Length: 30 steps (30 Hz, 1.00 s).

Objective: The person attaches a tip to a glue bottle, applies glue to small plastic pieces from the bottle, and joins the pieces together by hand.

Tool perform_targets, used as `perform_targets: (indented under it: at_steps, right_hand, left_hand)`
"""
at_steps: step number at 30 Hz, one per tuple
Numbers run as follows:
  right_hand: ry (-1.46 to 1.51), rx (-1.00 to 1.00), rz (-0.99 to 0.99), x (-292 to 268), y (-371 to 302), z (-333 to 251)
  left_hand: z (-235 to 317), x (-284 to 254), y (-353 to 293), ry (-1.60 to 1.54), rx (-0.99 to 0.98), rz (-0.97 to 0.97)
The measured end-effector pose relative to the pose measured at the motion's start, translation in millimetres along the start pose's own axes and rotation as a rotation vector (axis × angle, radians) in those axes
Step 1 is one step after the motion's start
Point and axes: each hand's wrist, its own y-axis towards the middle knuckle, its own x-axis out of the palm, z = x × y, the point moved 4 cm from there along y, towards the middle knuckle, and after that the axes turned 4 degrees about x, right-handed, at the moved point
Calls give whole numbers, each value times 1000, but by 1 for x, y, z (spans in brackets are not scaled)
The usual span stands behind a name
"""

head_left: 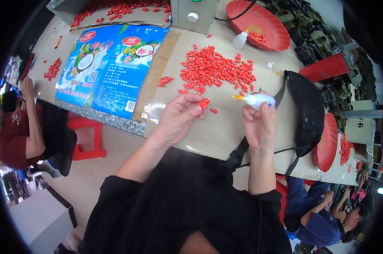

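Note:
A small red plastic piece [203, 103] is pinched between the thumb and fingers of my left hand [178, 120], just above the table's near side. My right hand [260, 125] is closed around a white squeeze bottle [259, 100]. The bottle lies nearly level, its yellow-orange tip pointing left toward the red piece, with a gap between them. Beyond my hands spreads a pile of similar red pieces [214, 70]. One loose red piece [214, 111] rests between my hands, and a small cluster [165, 81] lies left of the pile.
A second squeeze bottle [239, 41] stands by a red scalloped plate [280, 40] at the back. To the right are a red cylinder [324, 67] and a black mesh bag [311, 114]. Flattened blue carton [109, 70] covers the left. Co-workers sit at both sides.

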Motion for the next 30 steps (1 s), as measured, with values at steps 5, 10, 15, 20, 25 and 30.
perform_targets:
  at_steps: [5,10,15,20,25,30]
  right_hand:
    - [-106,16,-54,4,0,7]
    - [-326,-124,-14,2,-3,10]
    - [-562,-280,-59,5,-8,10]
    - [-768,-434,-119,8,-11,10]
    - [-884,-469,-161,11,-12,9]
    - [-869,-482,-160,12,-13,9]
  left_hand:
    - [0,2,1,28,22,26]
    - [1,3,0,66,23,49]
    - [2,3,0,92,28,60]
    - [2,3,0,98,29,54]
    - [2,3,0,94,41,54]
    - [2,3,0,90,38,55]
